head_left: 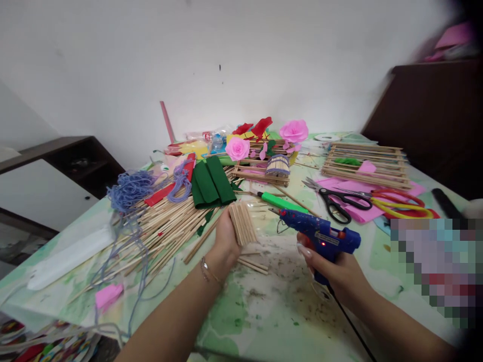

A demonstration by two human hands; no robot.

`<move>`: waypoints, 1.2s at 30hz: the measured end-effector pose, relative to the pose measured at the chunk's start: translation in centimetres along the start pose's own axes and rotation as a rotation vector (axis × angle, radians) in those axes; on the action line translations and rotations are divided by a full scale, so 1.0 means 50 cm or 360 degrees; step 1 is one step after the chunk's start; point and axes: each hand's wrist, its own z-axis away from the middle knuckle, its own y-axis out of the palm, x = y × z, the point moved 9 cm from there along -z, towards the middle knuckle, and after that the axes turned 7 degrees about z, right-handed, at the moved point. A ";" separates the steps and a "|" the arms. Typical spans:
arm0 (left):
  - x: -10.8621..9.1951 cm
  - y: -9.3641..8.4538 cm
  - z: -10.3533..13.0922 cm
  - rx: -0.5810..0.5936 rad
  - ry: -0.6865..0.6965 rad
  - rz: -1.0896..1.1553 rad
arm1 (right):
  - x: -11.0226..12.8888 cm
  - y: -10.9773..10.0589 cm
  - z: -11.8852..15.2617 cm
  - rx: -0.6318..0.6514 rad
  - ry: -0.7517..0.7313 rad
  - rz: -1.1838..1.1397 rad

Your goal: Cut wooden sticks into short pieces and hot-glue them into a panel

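My left hand point(225, 232) is closed around a small panel of short wooden sticks point(243, 224) lined up side by side, tilted above the table. A blue hot glue gun point(320, 234) sits in my right hand point(334, 266), fingers wrapped round its handle. Its nozzle points left toward the panel, with a gap between them, and a red light glows on its side. Under the panel lie a few loose short sticks point(253, 265). A green-handled cutter point(283, 202) rests just beyond the nozzle.
Long bamboo sticks point(169, 234), blue yarn point(130, 190) and folded green paper point(213, 183) spread to the left. Paper flowers point(294, 130) and a stick frame point(366, 163) stand behind. Black scissors point(335, 201) lie at right. The glue gun's cord point(352, 327) trails off the front edge.
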 end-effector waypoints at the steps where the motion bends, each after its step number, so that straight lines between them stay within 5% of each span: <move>1: -0.023 -0.008 -0.016 -0.0019 0.0104 -0.0149 | -0.001 -0.002 -0.003 -0.0002 0.0002 -0.0006; 4: -0.092 -0.024 -0.063 -0.0060 0.0413 -0.1223 | 0.002 -0.007 -0.010 -0.0041 -0.0003 -0.0049; 9: -0.143 -0.046 -0.089 -0.0120 0.0624 -0.1781 | 0.009 -0.021 -0.012 -0.0178 -0.0077 -0.0127; 14: -0.176 0.002 -0.012 -0.0205 0.1205 -0.2284 | 0.029 -0.033 -0.016 -0.0172 -0.0253 -0.0181; 17: -0.156 0.066 0.077 0.0157 0.1614 -0.2086 | 0.061 -0.049 -0.009 -0.0277 -0.0329 -0.0173; 19: -0.093 0.104 0.125 0.0722 0.1396 -0.1706 | 0.087 -0.053 0.002 -0.0353 -0.0345 -0.0161; 21: 0.013 0.140 0.182 0.1411 0.0872 -0.1464 | 0.112 -0.042 0.011 -0.0344 -0.0341 -0.0075; 23: 0.080 0.152 0.229 0.1705 0.0546 -0.1214 | 0.135 -0.010 0.018 -0.0178 -0.0368 0.0100; 26: 0.116 0.144 0.235 0.1625 0.0340 -0.0912 | 0.166 0.046 0.036 0.0170 -0.0560 0.0388; 30: 0.125 0.132 0.218 0.1572 0.0391 -0.1086 | 0.182 0.085 0.064 0.0681 -0.0740 0.0732; 34: 0.119 0.121 0.202 0.1504 0.0317 -0.1089 | 0.184 0.049 0.036 0.1258 -0.0688 0.0933; 36: 0.114 0.117 0.194 0.1453 0.0325 -0.1136 | 0.185 0.004 -0.033 0.1421 -0.0680 0.1066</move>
